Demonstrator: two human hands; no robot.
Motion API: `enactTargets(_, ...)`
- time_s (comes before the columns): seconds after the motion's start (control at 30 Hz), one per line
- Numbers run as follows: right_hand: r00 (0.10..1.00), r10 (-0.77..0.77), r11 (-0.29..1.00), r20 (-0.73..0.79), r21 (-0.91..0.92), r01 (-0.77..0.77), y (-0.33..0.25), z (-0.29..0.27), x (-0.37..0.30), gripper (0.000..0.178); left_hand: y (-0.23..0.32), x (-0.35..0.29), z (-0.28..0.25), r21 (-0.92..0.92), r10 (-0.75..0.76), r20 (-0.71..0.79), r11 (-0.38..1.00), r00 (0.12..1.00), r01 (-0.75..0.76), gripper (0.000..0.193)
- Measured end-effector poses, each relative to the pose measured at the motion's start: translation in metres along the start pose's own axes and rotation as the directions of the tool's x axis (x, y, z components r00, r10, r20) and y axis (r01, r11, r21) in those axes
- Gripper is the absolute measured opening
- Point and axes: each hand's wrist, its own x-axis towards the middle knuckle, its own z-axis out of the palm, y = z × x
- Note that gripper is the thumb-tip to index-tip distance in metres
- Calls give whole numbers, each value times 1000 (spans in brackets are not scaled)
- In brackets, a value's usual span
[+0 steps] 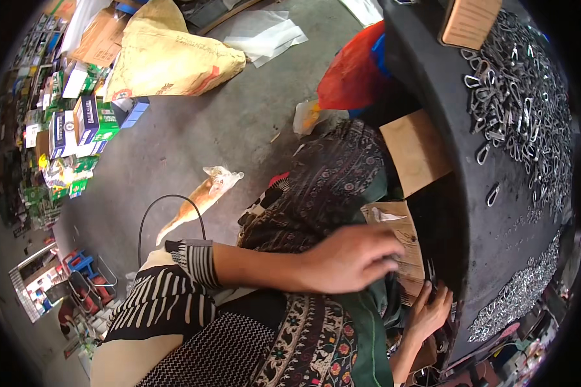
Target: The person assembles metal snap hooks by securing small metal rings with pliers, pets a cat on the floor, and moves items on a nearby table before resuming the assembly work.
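Note:
My left hand (355,259), blurred, passes above my lap with bent fingers that stand a little apart; nothing shows between them. Below and right of it, my right hand (430,313) is closed at the table's edge around a thin dark tool (430,274), whose two narrow prongs point up. Its exact kind is too small to make out. Beside both hands sits a brown cardboard piece or box (407,235) with a whitish scrap (388,215) on it. Patterned dark cloth (329,168) covers my legs.
The dark table (426,64) at right bears a heap of metal snap hooks (516,97) and a pile of small shiny parts (516,309). A cardboard flap (416,151) adjoins its edge. An orange-and-white cat (203,197) lies on the floor; a yellow sack (174,55) and cartons (77,126) stand beyond.

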Motion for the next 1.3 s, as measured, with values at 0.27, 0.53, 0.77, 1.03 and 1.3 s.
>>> enactTargets(0.27,1000,24,960,-3,278,-22,5,14,1,34,-206,-67,-131,-315,-445,-678,895,585,315,23)
enactTargets(0.53,999,26,966,-35,258,-16,6,29,-6,26,-436,-170,-162,-567,-906,-386,380,171,731,22)
enactTargets(0.77,994,43,978,-99,208,-21,9,34,-4,28,-468,-191,-168,-688,-896,-400,432,192,583,6)
enactTargets(1.03,976,11,985,-218,171,27,1,40,3,41,-520,-195,-161,-514,-876,-380,466,296,720,53)
enactTargets(1.3,985,110,986,-133,139,-91,-2,33,-2,38,-516,-202,-102,158,-726,-560,380,400,911,83)
